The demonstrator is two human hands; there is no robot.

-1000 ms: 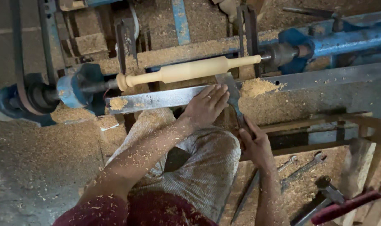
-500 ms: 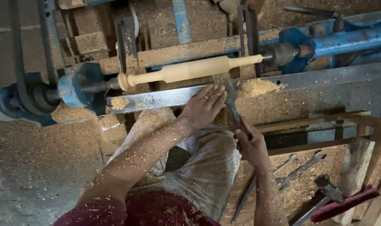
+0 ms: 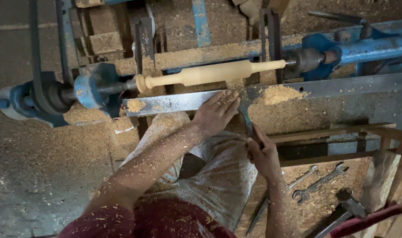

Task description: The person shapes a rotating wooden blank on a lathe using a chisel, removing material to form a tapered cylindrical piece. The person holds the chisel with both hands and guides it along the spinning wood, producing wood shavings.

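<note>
**Chisel braced on the rest, spindle on the lathe**

Seen from above, looking down past the knees. Left hand [image 3: 216, 112] stretched forward, forearm dusted with shavings, palm down, fingers spread flat on the steel rest [image 3: 174, 102] and on the chisel [image 3: 246, 115] where it crosses the bar — pressing rather than wrapping, grip open and flat. Right hand [image 3: 263, 154] drawn back nearer the body, wrist bent, fingers curled shut round the chisel's handle, thumb along the top; grip clamped on the chisel. Blade angled up and away from the right hand towards the rest, tip at the rest's far edge, just below the spindle [image 3: 210, 73]; whether tip and wood touch, cannot tell.

Spindle pale, rolling-pin shaped — thick middle, thin handles, a knob at the left end — lying level between the blue headstock [image 3: 93, 86] on the left and the blue tailstock [image 3: 324, 53] on the right, just beyond the rest. Heaps of sawdust [image 3: 278, 94] on the rest and the frame beside the left hand. Lower right, on the shavings-covered floor, two spanners [image 3: 320, 183] side by side, well apart from the right hand, with a hammer [image 3: 346, 209] nearer the corner.
</note>
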